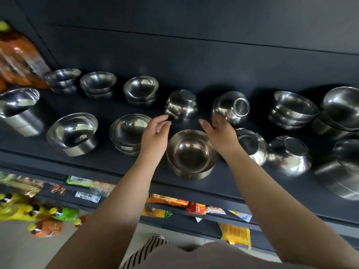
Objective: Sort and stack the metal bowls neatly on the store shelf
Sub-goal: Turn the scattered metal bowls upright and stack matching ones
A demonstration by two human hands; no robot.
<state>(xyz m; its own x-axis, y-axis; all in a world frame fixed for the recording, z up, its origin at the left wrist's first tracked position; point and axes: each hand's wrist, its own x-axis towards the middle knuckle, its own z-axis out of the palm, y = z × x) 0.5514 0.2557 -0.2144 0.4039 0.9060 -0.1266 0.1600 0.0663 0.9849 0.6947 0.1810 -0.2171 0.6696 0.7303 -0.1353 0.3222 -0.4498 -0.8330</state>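
Observation:
Many steel bowls stand on a dark shelf [108, 164]. A short stack of upright bowls [191, 154] sits near the front edge between my arms. Behind it an upside-down bowl [181, 106] stands in the back row, with another overturned bowl [231, 106] to its right. My left hand [155, 133] hovers with relaxed fingers just left of the first overturned bowl, holding nothing. My right hand [219, 133] reaches toward the gap between the two overturned bowls, fingers straight, empty. Upright stacks [140, 91] [98, 83] [129, 131] stand to the left.
More overturned bowls [250, 144] [289, 155] lie right of my right arm, and tall stacks [293, 109] [342, 111] fill the far right. Flared steel pots [72, 133] [18, 109] stand at the left. Snack packets [196, 207] hang on lower shelves; bottles [64, 213] are below left.

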